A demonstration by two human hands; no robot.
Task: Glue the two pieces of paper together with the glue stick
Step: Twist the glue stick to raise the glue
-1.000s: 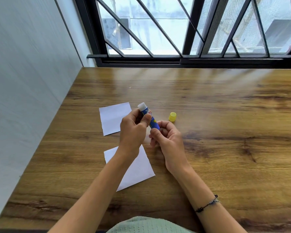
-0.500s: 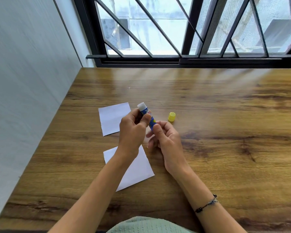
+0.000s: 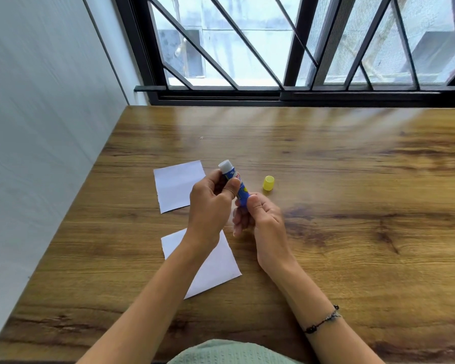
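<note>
A blue glue stick [image 3: 239, 185] is held above the table, uncapped, its white glue tip pointing up and away from me. My left hand [image 3: 210, 206] grips its upper barrel between thumb and fingers. My right hand [image 3: 258, 219] pinches the bottom end of the stick. Its yellow cap [image 3: 268, 183] stands on the table just right of the hands. One white paper piece [image 3: 175, 189] lies flat behind my left hand. The second white paper piece [image 3: 216, 266] lies nearer to me, partly covered by my left forearm.
The wooden table [image 3: 352, 206] meets a white wall [image 3: 42, 127] on the left and a black-framed barred window [image 3: 286, 48] at the back. A dark bracelet [image 3: 323, 320] circles my right wrist.
My right fingers have shifted on the bottom end of the glue stick, and the white glue tip looks slightly longer. The papers and cap have not moved.
</note>
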